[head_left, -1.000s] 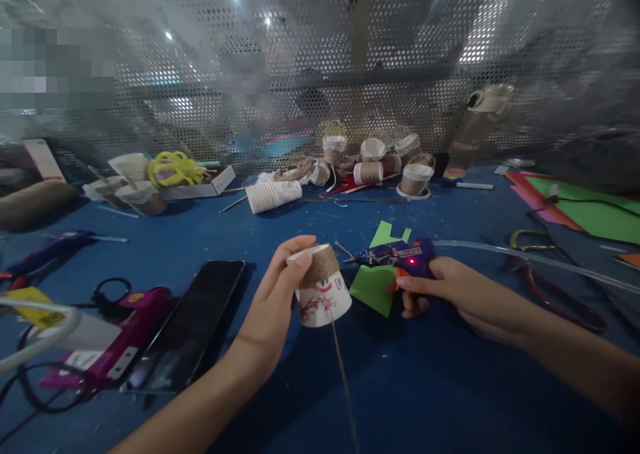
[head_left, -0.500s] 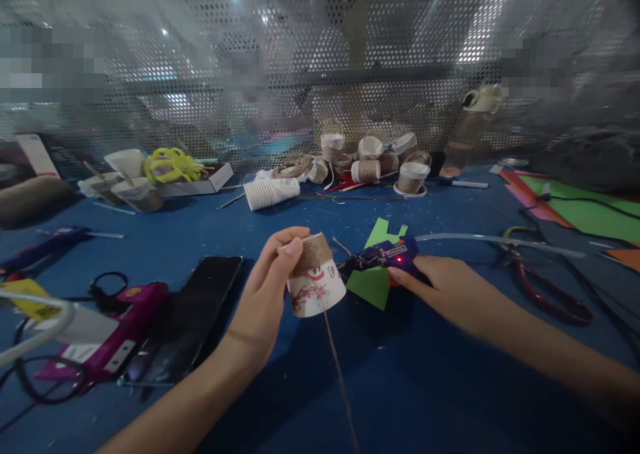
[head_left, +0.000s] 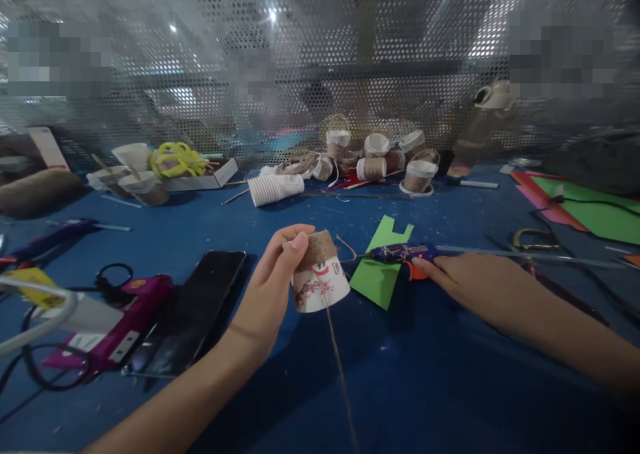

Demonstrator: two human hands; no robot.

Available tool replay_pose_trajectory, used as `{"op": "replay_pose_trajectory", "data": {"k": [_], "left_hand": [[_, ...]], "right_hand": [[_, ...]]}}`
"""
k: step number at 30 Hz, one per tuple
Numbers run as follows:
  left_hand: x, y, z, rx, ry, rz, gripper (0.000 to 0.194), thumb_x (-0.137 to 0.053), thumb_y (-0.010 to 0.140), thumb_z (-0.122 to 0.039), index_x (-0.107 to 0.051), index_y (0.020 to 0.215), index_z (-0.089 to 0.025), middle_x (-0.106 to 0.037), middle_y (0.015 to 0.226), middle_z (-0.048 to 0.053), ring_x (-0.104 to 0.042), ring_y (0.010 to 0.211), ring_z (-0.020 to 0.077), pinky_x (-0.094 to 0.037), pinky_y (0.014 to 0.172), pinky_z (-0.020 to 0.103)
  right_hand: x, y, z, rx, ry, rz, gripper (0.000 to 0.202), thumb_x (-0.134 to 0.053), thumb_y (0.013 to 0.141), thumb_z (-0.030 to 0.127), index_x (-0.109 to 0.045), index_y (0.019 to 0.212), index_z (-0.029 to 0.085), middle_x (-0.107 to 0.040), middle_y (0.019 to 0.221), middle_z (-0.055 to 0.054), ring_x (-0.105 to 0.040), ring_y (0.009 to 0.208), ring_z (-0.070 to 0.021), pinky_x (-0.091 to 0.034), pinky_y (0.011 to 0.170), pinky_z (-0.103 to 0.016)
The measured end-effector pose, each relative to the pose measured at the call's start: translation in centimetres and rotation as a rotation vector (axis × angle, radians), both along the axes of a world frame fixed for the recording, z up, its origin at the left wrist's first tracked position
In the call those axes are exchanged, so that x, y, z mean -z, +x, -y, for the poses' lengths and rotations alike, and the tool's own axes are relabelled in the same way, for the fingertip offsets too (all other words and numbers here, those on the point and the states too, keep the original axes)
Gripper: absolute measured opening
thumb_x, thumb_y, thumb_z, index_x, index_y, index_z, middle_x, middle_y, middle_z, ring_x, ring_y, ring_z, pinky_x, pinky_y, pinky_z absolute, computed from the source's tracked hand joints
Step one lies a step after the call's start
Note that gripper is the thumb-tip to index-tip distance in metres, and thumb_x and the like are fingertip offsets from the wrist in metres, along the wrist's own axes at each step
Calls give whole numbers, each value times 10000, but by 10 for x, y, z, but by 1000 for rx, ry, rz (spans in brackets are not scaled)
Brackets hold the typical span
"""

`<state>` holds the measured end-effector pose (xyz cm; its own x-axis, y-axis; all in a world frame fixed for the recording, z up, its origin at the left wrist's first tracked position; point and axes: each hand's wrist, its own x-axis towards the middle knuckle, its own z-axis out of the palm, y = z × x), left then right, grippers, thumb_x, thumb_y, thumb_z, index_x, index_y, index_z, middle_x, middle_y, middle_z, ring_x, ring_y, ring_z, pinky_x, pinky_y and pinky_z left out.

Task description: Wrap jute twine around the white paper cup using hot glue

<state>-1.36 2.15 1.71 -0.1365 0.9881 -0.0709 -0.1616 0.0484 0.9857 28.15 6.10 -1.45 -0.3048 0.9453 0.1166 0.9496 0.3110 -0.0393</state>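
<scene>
Smooth paper cup [head_left: 327, 293], rough fibrous twine [head_left: 323, 246]

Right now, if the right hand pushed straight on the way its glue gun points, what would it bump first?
The right hand's glue gun would probably meet the thin strand near its tip first, then the paper cup held in the left hand. Depth is unclear in this single view.

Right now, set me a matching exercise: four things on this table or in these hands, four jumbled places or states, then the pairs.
1. printed paper cup
2. orange-triggered glue gun
3. black phone
4. stack of white cups

A. lying on its side
B. in the right hand
C. beside the purple power strip
D. in the left hand

Pairs: 1-D, 2-B, 3-C, 4-A
</scene>
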Motion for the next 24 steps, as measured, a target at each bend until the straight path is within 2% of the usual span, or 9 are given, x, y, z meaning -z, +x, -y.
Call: {"op": "replay_pose_trajectory", "data": {"k": [4,6,7,10,13,16,19,21,24], "left_hand": [[3,3,0,54,14,-31,407,-698,871,-570,-658,1078,-222,-631,841,-14,-544,671,105,-438,536,189],[5,4,1,101,30,-40,373,-699,891,-535,-650,1086,-221,-639,860,-17,-545,686,97,-439,552,184],[7,5,1,127,38,-43,357,-702,898,-518,-647,1091,-224,-648,878,-17,-553,701,97,-444,564,184],[11,6,2,178,101,-65,317,-711,906,-478,-646,1084,-224,-675,960,-9,-605,821,108,-490,679,182],[14,6,2,207,179,-138,271,-689,928,-442,-645,1086,-226,-689,1018,-4,-626,918,121,-514,797,195],[14,6,2,234,209,-211,246,-657,944,-411,-621,1101,-224,-691,1012,4,-630,890,133,-529,776,219],[12,6,2,240,208,-258,264,-650,939,-410,-609,1114,-217,-692,1000,17,-625,858,147,-526,735,236],[9,7,2,238,205,-266,262,-657,931,-413,-616,1098,-216,-696,991,23,-624,847,156,-523,732,245],[6,8,4,247,181,-265,243,-669,918,-418,-640,1058,-221,-705,961,26,-625,819,164,-517,719,255]], "right_hand": [[-15,-16,11,95,103,8,545,-399,994,639,-619,709,230,-656,586,-80,-570,485,-251,-223,490,-326],[-24,-30,23,-57,153,-218,456,-430,1015,564,-660,831,217,-691,704,-68,-597,590,-223,-309,529,-326],[-28,-37,30,-198,71,-359,419,-436,1029,512,-680,864,214,-697,760,-57,-605,632,-199,-373,574,-323],[-30,-56,50,-348,-437,-681,294,-525,1034,447,-731,1057,238,-736,940,-32,-650,777,-153,-463,658,-271],[-23,-65,63,-273,-1007,-980,371,-698,939,488,-694,1224,251,-731,957,-18,-621,677,-98,-481,564,-203],[-16,-67,64,-213,-1337,-1298,504,-828,832,467,-630,1231,231,-723,1181,-67,-571,552,-26,-451,441,-144],[-15,-66,60,-209,-1346,-1413,432,-834,831,450,-634,1105,183,-725,942,-24,-519,499,-8,-401,414,-112],[-16,-65,58,-192,-1290,-1418,365,-778,876,492,-650,986,168,-613,711,47,-456,471,-16,-340,395,-114],[-18,-63,57,-215,-1140,-1385,387,-660,950,554,-661,894,172,-481,600,81,-393,471,-38,-302,414,-148]]}}
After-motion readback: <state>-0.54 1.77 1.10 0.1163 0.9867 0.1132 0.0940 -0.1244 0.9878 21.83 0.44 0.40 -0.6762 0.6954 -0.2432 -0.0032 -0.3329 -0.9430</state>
